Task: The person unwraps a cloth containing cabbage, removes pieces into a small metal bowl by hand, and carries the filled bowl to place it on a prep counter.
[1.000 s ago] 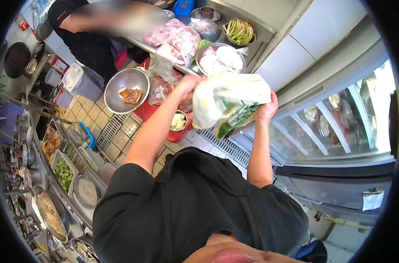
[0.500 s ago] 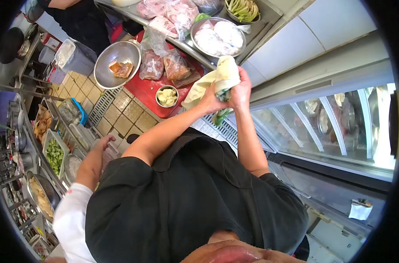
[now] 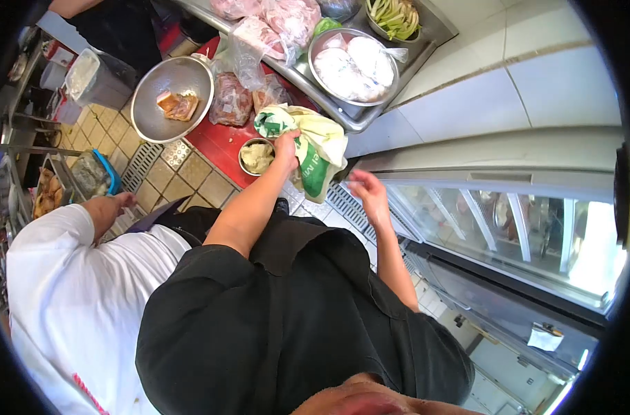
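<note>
My left hand [image 3: 287, 148] is closed on a bunched cream cloth [image 3: 324, 142] with green patches and pale lettering. The cloth hangs in folds above the edge of a red board [image 3: 221, 142]. My right hand [image 3: 370, 195] is apart from the cloth, just to its right, with its fingers loosely curled and nothing visible in them. Close to my left hand, on the red board, stands a small metal bowl [image 3: 258, 158] of pale yellow mash-like food. Behind the cloth lie bagged pieces of meat [image 3: 232, 100].
A metal bowl [image 3: 140, 111] with a browned piece of food sits left of the board. Bagged pale items fill another bowl [image 3: 391, 90] on the steel counter. A glass-door fridge [image 3: 481, 214] stands at right. A co-worker in a white shirt [image 3: 93, 297] is close at left.
My right hand has let go of the cloth and moved down. My left hand has carried the cloth left, and it now hangs more unfolded. The white-shirted co-worker has come further into view.
</note>
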A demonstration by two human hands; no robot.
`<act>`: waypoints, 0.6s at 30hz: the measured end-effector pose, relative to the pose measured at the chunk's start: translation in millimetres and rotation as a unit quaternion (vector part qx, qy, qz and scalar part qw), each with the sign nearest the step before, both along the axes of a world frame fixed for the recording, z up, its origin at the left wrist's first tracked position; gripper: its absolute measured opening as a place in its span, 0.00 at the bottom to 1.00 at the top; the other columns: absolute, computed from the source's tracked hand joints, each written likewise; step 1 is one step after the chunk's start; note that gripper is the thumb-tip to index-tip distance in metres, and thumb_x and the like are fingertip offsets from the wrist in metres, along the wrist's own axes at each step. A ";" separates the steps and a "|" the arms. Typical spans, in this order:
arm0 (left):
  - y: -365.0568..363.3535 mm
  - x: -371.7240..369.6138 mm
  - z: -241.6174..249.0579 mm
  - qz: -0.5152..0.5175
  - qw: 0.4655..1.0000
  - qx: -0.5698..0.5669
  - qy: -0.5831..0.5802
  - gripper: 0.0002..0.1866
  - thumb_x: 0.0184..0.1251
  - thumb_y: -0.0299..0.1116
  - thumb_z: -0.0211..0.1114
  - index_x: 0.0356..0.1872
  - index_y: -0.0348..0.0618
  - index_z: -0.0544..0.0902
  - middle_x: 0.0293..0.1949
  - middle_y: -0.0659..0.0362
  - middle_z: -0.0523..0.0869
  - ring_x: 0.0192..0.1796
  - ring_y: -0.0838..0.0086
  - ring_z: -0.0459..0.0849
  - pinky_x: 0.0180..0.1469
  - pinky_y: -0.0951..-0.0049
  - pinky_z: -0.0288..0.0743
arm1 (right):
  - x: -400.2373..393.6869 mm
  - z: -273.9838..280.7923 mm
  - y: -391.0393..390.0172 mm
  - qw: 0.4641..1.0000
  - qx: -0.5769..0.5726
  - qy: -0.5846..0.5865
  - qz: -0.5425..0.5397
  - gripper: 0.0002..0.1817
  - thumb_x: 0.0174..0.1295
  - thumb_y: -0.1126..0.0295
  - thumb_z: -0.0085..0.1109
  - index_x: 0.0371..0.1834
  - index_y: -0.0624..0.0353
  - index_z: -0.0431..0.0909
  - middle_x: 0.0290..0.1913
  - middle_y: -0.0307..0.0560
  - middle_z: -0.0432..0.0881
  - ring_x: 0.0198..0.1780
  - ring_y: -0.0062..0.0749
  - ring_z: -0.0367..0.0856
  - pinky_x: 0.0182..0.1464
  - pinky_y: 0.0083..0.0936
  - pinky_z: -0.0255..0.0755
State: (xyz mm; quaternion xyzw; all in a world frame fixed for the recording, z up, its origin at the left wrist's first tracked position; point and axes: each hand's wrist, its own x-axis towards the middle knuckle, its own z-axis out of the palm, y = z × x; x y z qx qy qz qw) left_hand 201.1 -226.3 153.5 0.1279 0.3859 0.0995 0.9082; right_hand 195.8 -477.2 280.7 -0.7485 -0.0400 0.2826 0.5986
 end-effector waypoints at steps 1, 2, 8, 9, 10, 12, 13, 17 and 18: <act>4.9 4.6 -11.4 -0.007 1.000 0.008 0.015 0.13 0.59 0.25 0.62 0.45 0.29 0.79 0.40 0.49 0.86 0.39 0.58 0.87 0.45 0.60 0.83 | -4.8 -4.3 -12.7 0.999 -0.034 0.009 -0.005 0.22 0.59 0.72 0.64 0.57 0.65 0.76 0.47 0.45 0.85 0.44 0.24 0.81 0.45 0.22 0.74; 7.5 9.5 -23.2 -0.015 0.999 0.017 0.030 0.13 0.59 0.24 0.62 0.45 0.29 0.79 0.40 0.49 0.85 0.38 0.58 0.87 0.45 0.60 0.83 | -8.1 -8.7 -26.1 0.998 -0.067 0.017 -0.011 0.21 0.59 0.72 0.64 0.56 0.65 0.76 0.47 0.46 0.85 0.44 0.24 0.81 0.45 0.22 0.74; 30.0 73.8 -55.2 -0.083 0.970 0.224 0.041 0.12 0.55 0.21 0.65 0.42 0.30 0.83 0.36 0.50 0.86 0.34 0.63 0.85 0.37 0.63 0.79 | -14.0 -5.5 -73.0 0.969 -0.246 -0.027 0.024 0.23 0.61 0.70 0.61 0.59 0.67 0.74 0.48 0.48 0.84 0.43 0.27 0.82 0.46 0.24 0.76; 32.8 87.1 -60.1 -0.091 0.972 0.213 0.046 0.12 0.54 0.21 0.66 0.41 0.30 0.83 0.36 0.51 0.86 0.34 0.64 0.85 0.38 0.63 0.79 | -15.8 -2.5 -74.3 0.968 -0.251 -0.013 0.012 0.23 0.61 0.69 0.61 0.59 0.68 0.74 0.46 0.47 0.84 0.42 0.26 0.82 0.46 0.23 0.75; 34.5 98.3 -60.9 -0.101 0.973 0.202 0.051 0.12 0.54 0.21 0.66 0.41 0.30 0.83 0.35 0.52 0.87 0.34 0.64 0.85 0.38 0.63 0.79 | -18.0 -6.8 -82.5 0.965 -0.263 -0.007 0.012 0.22 0.62 0.70 0.61 0.58 0.68 0.75 0.45 0.46 0.84 0.42 0.25 0.82 0.47 0.23 0.75; 33.3 128.9 -99.2 -0.115 0.950 0.279 0.076 0.20 0.55 0.23 0.66 0.50 0.28 0.79 0.47 0.46 0.84 0.47 0.59 0.83 0.50 0.63 0.76 | -20.2 -22.1 -103.0 0.961 -0.272 -0.003 0.041 0.20 0.62 0.72 0.61 0.57 0.67 0.76 0.43 0.45 0.84 0.42 0.25 0.81 0.48 0.24 0.75; 27.1 145.0 -129.2 -0.094 0.927 0.353 0.086 0.22 0.55 0.23 0.66 0.53 0.28 0.77 0.50 0.44 0.82 0.51 0.57 0.81 0.54 0.63 0.74 | -21.2 -16.4 -100.1 0.953 -0.298 0.007 0.050 0.19 0.62 0.72 0.62 0.56 0.66 0.77 0.43 0.43 0.84 0.43 0.25 0.81 0.49 0.24 0.75; 18.2 175.5 -139.6 -0.182 0.785 0.589 0.050 0.32 0.62 0.43 0.61 0.62 0.30 0.70 0.65 0.41 0.72 0.65 0.51 0.72 0.67 0.63 0.64 | -21.9 -25.0 -109.6 0.939 -0.337 0.032 0.064 0.20 0.62 0.68 0.63 0.56 0.65 0.77 0.44 0.46 0.85 0.45 0.27 0.81 0.51 0.24 0.75; 18.8 182.1 -151.0 -0.219 0.714 0.665 0.015 0.33 0.64 0.46 0.59 0.63 0.32 0.70 0.66 0.42 0.71 0.67 0.52 0.71 0.68 0.63 0.63 | -22.6 -35.5 -118.8 0.935 -0.344 0.032 0.079 0.20 0.62 0.68 0.63 0.56 0.65 0.77 0.43 0.47 0.85 0.46 0.28 0.81 0.52 0.25 0.75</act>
